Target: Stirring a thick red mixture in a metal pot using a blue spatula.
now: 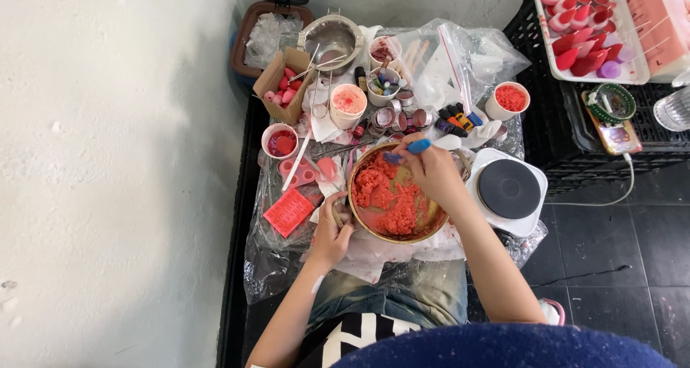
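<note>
Right hand (430,168): clenched around a blue-handled tool (410,150), working end buried in the red mixture (388,199) — held over the far rim of the bowl, apparently for stirring or scooping.
Left hand (332,233): grasping the near-left rim of the golden metal bowl (357,217), likely to steady it against the push of the tool.
Bowl: centre of the plastic-covered worktop (266,267), just in front of the knees, heaped with crumbly red paste.
Plastic sheet: spread under everything, seemingly to catch spills.
Left of bowl: red ridged mould (288,211) and pink tray moulds (307,171), close by.
Right of bowl: white electric hot plate (508,189), just beside the rim, bare.
Far side: paper cups with pink and red contents (348,101), a cardboard box of pink pieces (285,85), a metal pot (331,40) — within arm's reach.
Far right: tray of red and pink finished pieces (586,30) on a black crate, well apart from the mess.
</note>
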